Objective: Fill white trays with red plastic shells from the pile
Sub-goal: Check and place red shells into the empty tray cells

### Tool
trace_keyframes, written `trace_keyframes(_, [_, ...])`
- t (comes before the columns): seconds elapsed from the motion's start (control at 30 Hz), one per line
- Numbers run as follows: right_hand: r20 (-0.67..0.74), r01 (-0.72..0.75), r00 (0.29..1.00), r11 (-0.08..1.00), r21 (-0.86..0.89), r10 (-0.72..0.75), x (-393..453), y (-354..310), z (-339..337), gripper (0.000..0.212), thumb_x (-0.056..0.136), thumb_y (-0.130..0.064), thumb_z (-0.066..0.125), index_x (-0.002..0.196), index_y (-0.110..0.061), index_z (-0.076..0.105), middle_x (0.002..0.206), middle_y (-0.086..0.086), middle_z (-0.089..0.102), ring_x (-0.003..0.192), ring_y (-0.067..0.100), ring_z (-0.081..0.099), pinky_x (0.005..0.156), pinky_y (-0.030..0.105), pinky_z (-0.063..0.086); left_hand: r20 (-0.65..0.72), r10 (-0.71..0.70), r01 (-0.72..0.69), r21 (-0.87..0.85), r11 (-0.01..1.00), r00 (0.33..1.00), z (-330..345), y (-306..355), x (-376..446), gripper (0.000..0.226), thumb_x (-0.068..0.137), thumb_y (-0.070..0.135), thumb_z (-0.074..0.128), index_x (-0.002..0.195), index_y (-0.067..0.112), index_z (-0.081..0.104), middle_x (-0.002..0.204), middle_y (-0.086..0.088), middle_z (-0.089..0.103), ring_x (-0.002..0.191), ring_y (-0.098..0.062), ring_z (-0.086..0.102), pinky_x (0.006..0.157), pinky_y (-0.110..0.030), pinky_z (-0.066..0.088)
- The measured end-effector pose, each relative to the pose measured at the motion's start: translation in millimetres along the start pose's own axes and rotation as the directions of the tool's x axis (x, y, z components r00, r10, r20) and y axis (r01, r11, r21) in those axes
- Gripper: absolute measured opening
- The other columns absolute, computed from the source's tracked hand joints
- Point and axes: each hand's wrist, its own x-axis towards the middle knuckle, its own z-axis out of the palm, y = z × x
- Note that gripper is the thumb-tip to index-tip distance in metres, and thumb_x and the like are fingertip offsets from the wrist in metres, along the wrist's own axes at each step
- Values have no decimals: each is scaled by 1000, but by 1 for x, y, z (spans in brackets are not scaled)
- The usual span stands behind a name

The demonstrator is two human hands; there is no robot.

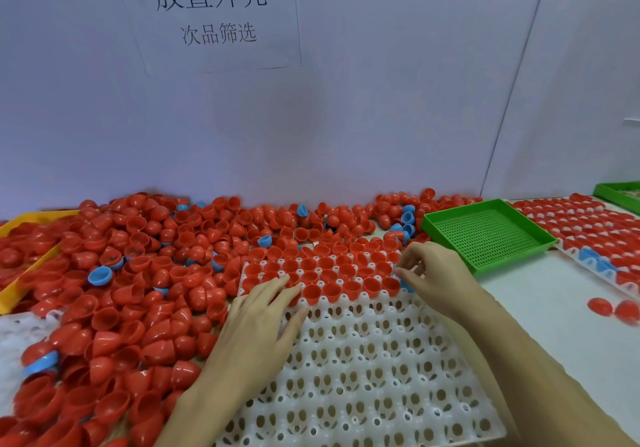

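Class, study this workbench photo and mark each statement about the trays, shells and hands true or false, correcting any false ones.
1. The white tray in front is completely filled. False: only its far rows hold red shells.
2. The green tray holds no shells. True.
3. Some blue shells lie in the pile. True.
4. The left hand lifts the green tray. False: it rests on the white tray.
5. The right hand is at the white tray's right edge. True.

Bright, even light with a violet cast on the wall (pixel 381 117), soft shadows only, wide-angle bending at the edges, slight blur on the near corners.
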Motion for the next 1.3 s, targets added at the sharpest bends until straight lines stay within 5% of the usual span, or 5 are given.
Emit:
trace_keyframes(0.13, [28,19,999,1000,-20,-18,0,-1,9,13,93,-20,77,89,-28,67,92,-12,62,83,3,57,76,24,51,6,-15,15,-2,1000,1000,-1,1,-1,66,101,67,19,159,40,34,168,21,19,155,2,11,127,-32,6])
trace_keyframes(0.5, [-8,51,999,999,19,-51,4,4,19,17,93,-17,76,86,-28,64,91,-11,64,83,1,56,68,14,40,15,-268,268,8,963,963,1,1,0,68,101,67,26,159,32,27,172,0,8,158,-18,0,126,-53,17])
trace_keyframes(0.93, [-189,3,982,992,128,21,8,4,14,4,100,-23,68,98,-21,70,95,-9,64,81,2,61,71,16,48,31,-279,281,-69,957,960,-4,3,0,69,100,66,30,160,31,24,172,-2,5,159,-20,-1,128,-47,17])
trace_keyframes(1.1, [-200,-23,979,994,103,43,35,-3,12,11,102,-12,60,107,-17,69,99,-5,66,87,9,63,81,32,57,-36,-272,270,-49,962,962,-8,1,0,65,100,65,30,156,32,31,170,1,11,157,-19,7,126,-48,19])
trace_keyframes(1.3, [-117,-32,993,985,-167,12,117,-13,17,27,100,-8,53,123,-11,67,120,12,64,106,32,64,88,45,55,-78,-229,233,36,972,970,-12,-1,0,60,103,62,26,153,30,36,169,-1,17,157,-19,11,127,-44,17])
